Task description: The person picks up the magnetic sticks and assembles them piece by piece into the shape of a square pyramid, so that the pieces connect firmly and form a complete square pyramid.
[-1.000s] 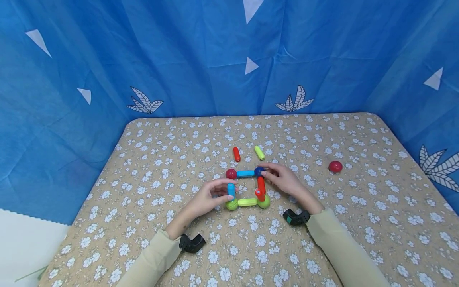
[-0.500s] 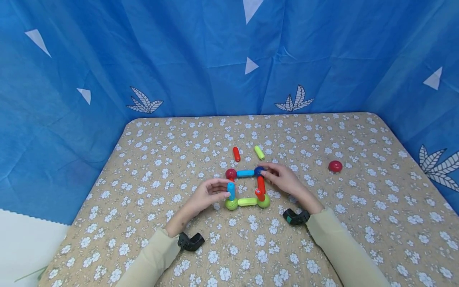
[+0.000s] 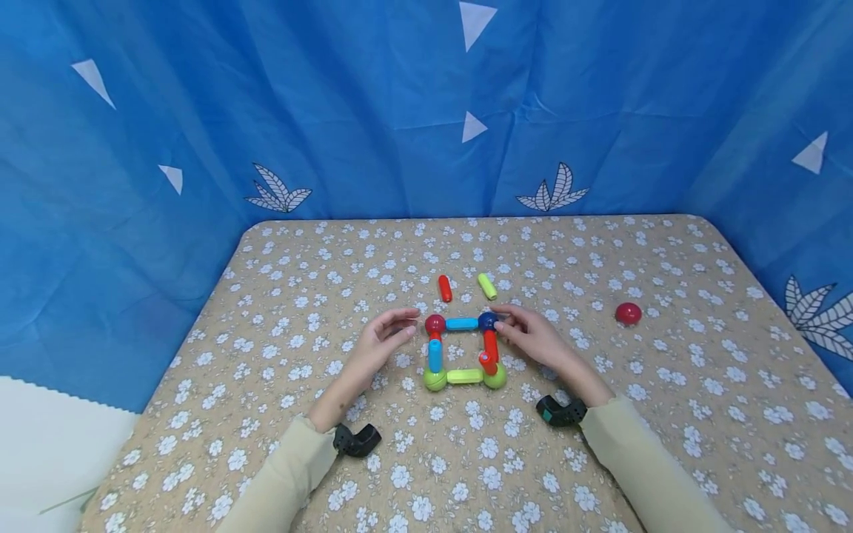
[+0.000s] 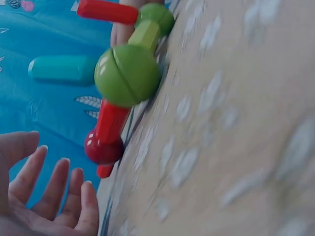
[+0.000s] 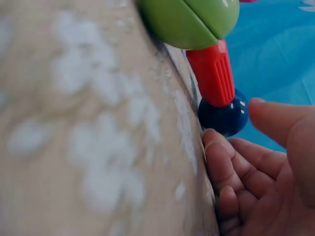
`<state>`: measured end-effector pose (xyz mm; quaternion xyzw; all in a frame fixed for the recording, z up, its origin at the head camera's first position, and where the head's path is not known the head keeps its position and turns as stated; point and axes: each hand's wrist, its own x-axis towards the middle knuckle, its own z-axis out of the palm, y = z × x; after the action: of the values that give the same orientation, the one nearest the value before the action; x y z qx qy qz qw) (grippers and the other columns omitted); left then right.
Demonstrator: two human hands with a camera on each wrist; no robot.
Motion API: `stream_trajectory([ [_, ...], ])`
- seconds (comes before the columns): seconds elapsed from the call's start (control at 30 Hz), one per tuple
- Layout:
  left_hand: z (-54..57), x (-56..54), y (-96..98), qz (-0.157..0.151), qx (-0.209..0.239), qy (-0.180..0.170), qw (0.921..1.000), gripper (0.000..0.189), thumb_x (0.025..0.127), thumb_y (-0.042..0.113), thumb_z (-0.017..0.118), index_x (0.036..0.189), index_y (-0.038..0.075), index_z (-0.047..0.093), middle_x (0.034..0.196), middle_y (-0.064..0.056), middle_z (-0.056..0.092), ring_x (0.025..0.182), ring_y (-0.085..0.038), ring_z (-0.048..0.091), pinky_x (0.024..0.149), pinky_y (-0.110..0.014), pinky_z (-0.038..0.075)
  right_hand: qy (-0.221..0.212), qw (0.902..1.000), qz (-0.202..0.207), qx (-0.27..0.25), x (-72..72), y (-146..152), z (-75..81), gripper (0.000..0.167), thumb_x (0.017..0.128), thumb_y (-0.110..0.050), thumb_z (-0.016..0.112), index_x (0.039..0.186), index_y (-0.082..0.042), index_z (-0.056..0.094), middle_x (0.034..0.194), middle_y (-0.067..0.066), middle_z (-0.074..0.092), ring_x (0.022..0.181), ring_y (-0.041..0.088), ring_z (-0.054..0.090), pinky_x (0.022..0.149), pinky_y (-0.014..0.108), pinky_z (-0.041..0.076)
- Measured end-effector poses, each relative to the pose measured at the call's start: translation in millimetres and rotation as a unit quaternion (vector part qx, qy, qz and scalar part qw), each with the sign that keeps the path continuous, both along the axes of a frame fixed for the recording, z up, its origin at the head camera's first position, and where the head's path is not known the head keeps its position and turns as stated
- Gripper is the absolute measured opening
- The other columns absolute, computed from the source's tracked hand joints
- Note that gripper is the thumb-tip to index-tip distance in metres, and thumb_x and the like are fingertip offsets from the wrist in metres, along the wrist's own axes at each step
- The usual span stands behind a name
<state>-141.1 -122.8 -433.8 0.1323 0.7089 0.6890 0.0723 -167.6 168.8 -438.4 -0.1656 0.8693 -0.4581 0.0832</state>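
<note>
Balls and rods form a flat square on the table in the head view. A red ball point(image 3: 435, 324) and a blue ball point(image 3: 488, 320) mark its far corners, with green balls point(image 3: 435, 380) at the near ones. A light blue rod point(image 4: 61, 70) stands up from the near left ball, and a red rod point(image 3: 488, 363) from the near right one. My left hand point(image 3: 383, 344) is apart from the frame, beside the red ball, holding nothing, fingers spread. My right hand point(image 3: 529, 337) pinches the blue ball between thumb and fingers; the right wrist view shows the thumb tip against it.
Beyond the square lie a loose red rod point(image 3: 445, 289) and a loose yellow-green rod point(image 3: 487, 286). Farther right sits another red ball point(image 3: 628, 314). A flowered cloth covers the table point(image 3: 320, 274), and a blue curtain point(image 3: 373, 111) hangs behind and at the sides.
My left hand has let go of the upright light blue rod and moved away, up and left. My right hand stays at the blue ball. The head view has shifted slightly.
</note>
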Motion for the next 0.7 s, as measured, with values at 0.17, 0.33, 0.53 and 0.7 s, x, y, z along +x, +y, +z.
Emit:
stream_trajectory([
  [0.17, 1.8, -14.3, -0.4, -0.007, -0.022, -0.023, 0.9995, 0.039, 0.093, 0.005, 0.057, 0.129, -0.005, 0.048, 0.132, -0.021, 0.047, 0.12, -0.034, 0.045, 0.099, -0.035, 0.037, -0.004, 0.9994, 0.029, -0.018, 11.1, 9.4, 3.8, 0.046, 0.098, -0.02, 0.052, 0.135, 0.005, 0.042, 0.088, 0.007, 0.059, 0.072, 0.02, 0.053, 0.059, 0.029, 0.044],
  [0.33, 1.3, -26.6, 3.4, -0.031, -0.052, -0.034, 0.9976, 0.044, 0.094, 0.01, 0.058, 0.134, -0.003, 0.045, 0.136, -0.021, 0.043, 0.124, -0.033, 0.042, 0.101, -0.042, 0.033, -0.029, 0.9978, 0.059, -0.009, 29.4, 14.5, 6.5, 0.05, 0.097, -0.022, 0.053, 0.141, -0.002, 0.036, 0.097, 0.008, 0.057, 0.081, 0.02, 0.052, 0.064, 0.031, 0.045],
  [0.53, -0.7, -33.1, 11.5, -0.062, -0.09, -0.024, 0.9937, 0.042, 0.093, 0.011, 0.059, 0.133, 0.001, 0.049, 0.133, -0.014, 0.049, 0.12, -0.026, 0.046, 0.099, -0.037, 0.036, -0.023, 0.9923, 0.122, -0.004, 47.9, 12.0, 10.4, 0.053, 0.094, -0.028, 0.058, 0.141, -0.011, 0.04, 0.11, 0.006, 0.055, 0.094, 0.021, 0.052, 0.077, 0.036, 0.047],
  [0.7, -1.6, -36.2, 17.5, -0.086, -0.116, 0.004, 0.9896, 0.038, 0.092, 0.007, 0.059, 0.129, 0.0, 0.053, 0.127, -0.013, 0.054, 0.112, -0.024, 0.052, 0.095, -0.036, 0.041, 0.024, 0.9899, 0.13, 0.05, 57.0, 5.6, 9.6, 0.052, 0.087, -0.04, 0.065, 0.132, -0.017, 0.054, 0.112, -0.003, 0.055, 0.088, 0.014, 0.052, 0.074, 0.031, 0.048],
])
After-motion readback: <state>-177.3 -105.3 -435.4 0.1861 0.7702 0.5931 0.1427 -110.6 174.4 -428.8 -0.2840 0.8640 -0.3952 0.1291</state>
